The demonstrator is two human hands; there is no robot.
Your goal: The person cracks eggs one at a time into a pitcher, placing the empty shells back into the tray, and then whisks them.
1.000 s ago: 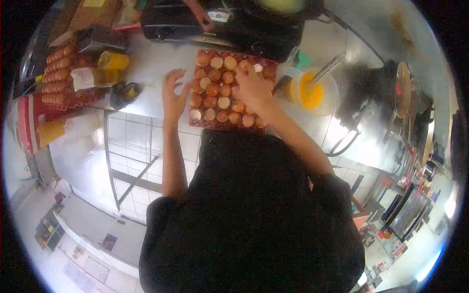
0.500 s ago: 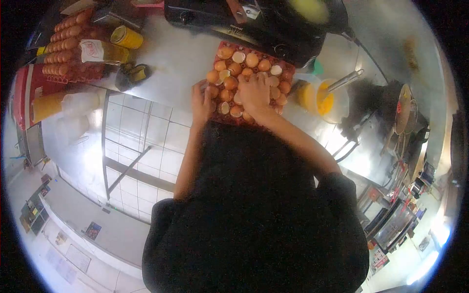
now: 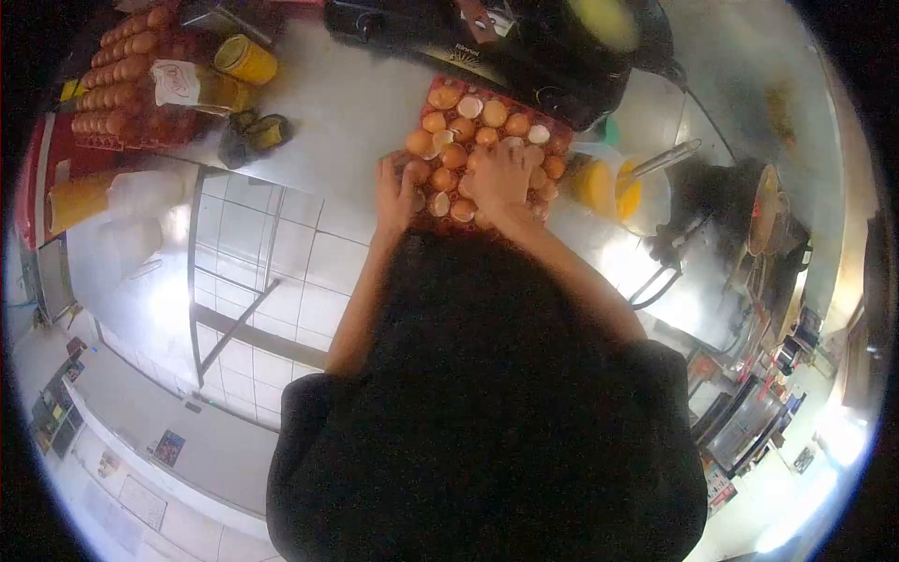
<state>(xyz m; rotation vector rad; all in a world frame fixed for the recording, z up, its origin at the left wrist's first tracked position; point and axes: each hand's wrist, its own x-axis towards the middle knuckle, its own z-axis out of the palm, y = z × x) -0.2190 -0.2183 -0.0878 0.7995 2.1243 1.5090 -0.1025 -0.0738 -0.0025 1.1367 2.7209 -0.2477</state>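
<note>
A reddish egg tray (image 3: 560, 129) lies on the counter in front of me, filled with brown eggs (image 3: 493, 113) and several broken eggshells (image 3: 470, 108), some showing pale insides. At the tray's left side is my left hand (image 3: 395, 195), its fingers bent around the edge and its thumb beside an egg (image 3: 418, 172). My right hand (image 3: 502, 183) reaches over the tray's middle, fingers curled down among the eggs and shells. What those fingertips grip is hidden. Right of the tray, a clear container (image 3: 651, 211) holds yellow beaten egg with a metal utensil (image 3: 667, 156) leaning in it.
A black gas stove (image 3: 449, 51) stands just beyond the tray, with a pan (image 3: 609, 28) on it. At the far left are stacked egg trays (image 3: 131, 84), a yellow can (image 3: 245, 60) and a bottle (image 3: 225, 96). The counter's edge and tiled floor (image 3: 272, 253) lie left of me.
The view has shifted slightly, so the tray and both hands appear a little farther right. Both hands keep nearly the same places at the tray, with small finger movements.
</note>
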